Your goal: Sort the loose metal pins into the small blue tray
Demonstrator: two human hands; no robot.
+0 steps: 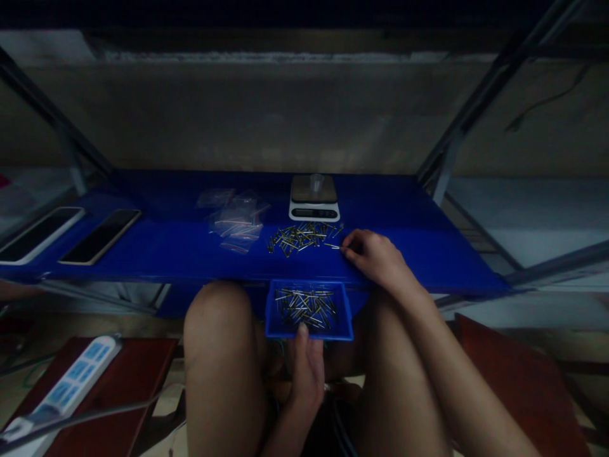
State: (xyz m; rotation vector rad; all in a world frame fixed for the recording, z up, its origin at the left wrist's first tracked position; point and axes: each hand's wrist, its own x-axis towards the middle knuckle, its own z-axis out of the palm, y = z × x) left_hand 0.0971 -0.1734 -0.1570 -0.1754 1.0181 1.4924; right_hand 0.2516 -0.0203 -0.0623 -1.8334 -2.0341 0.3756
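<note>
My left hand (307, 368) grips the near edge of a small blue bin (346, 314), thumb on its rim, holding it just below the front edge of the blue shelf (166, 254). Several thin metal pins (307, 308) lie inside the bin. My right hand (373, 254) rests on the shelf with its fingers curled and pinched together at a pin on the right end of a loose pile of pins (302, 236). Behind the pile stands a small white digital scale (314, 200) with a little clear cup on its platform.
A heap of small clear plastic bags (235, 219) lies left of the pins. Two dark phones (71, 235) lie at the shelf's left end. Metal rack posts rise at both sides. A white power strip (71, 384) rests on a red stool at lower left. My bare knees sit below the shelf.
</note>
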